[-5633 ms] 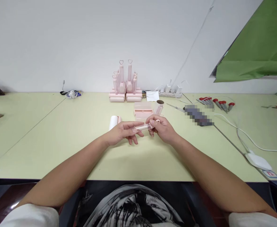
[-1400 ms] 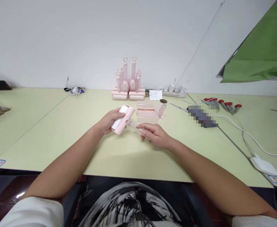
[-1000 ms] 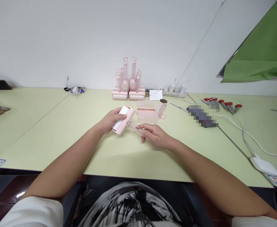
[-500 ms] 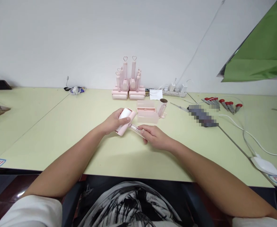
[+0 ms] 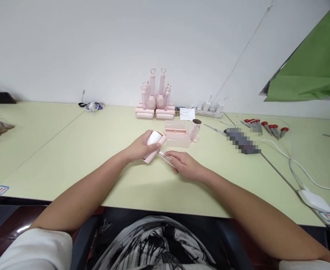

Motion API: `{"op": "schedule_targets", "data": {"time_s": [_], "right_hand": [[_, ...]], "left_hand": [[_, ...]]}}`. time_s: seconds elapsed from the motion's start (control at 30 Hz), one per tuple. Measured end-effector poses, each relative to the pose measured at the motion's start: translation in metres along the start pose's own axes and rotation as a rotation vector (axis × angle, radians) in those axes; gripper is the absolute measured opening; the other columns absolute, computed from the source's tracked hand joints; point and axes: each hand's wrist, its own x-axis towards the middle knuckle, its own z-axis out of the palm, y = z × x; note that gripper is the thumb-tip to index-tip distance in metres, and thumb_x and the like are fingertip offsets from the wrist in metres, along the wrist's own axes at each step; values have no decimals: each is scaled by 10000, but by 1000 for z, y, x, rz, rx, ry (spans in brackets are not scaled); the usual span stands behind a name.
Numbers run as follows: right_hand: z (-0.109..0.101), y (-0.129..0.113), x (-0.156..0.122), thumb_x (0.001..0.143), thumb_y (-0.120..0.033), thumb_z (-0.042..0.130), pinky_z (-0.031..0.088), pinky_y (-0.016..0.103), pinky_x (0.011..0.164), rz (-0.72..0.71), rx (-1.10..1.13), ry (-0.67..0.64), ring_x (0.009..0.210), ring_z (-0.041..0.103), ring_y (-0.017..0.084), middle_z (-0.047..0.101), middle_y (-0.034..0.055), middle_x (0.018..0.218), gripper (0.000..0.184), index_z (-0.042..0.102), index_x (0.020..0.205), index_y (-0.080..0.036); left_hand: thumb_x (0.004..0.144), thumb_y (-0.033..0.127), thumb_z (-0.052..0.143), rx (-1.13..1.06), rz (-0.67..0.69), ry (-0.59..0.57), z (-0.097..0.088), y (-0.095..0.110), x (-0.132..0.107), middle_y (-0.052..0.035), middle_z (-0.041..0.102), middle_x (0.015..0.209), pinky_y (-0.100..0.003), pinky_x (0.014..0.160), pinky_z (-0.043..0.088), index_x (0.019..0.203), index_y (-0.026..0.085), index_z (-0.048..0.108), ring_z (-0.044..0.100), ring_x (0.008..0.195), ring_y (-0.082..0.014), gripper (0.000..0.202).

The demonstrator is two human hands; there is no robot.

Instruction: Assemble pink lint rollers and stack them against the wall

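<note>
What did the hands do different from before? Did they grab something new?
Yes. At first both hands held the clear tube and the pink roller lay on the table. The left hand let go of the tube and picked up the roller; the right hand kept the tube and brought its end to the roller. The pink box, the pink stack by the wall and the red-handled tools stayed put.

Pink lint-roller head [image 5: 155, 148], loaded with a white paper roll [image 5: 153, 137]: I grip it in my left hand [image 5: 138, 149], tilted so that its far end points up and to the right. Clear plastic handle tube [image 5: 165, 157]: pinched in the fingers of my right hand [image 5: 186, 167], it lies slanted, with its far tip meeting the pink side of the lint-roller head.
</note>
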Motion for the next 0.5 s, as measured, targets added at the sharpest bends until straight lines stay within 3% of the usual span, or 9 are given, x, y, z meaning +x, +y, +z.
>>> {"op": "schedule_targets", "data": {"time_s": [0.23, 0.4, 0.5], "right_hand": [[-2, 3, 1, 971, -459, 415, 339, 247, 498, 54, 35, -45, 539, 438, 124, 484, -34, 629, 324, 604, 927, -199], [-6, 3, 0, 872, -458, 594, 303, 227, 418, 120, 94, -109, 469, 396, 90, 409, -57, 650, 265, 591, 928, -199], [-12, 1, 3, 869, -449, 586, 379, 249, 510, 35, 78, 10, 554, 466, 113, 482, -30, 666, 273, 620, 867, -178]], "left_hand": [[756, 469, 682, -30, -12, -2, 11, 0, 0, -17, 613, 929, -279, 642, 456, 1083, 195, 519, 570, 766, -178, 457], [746, 452, 695, -47, 42, -3, 21, 1, -1, -20, 619, 958, -286, 676, 463, 1084, 183, 544, 580, 805, -183, 458], [731, 440, 710, -29, 90, 18, 21, 3, -2, -25, 628, 954, -289, 702, 463, 1082, 174, 566, 587, 834, -194, 463]]}}
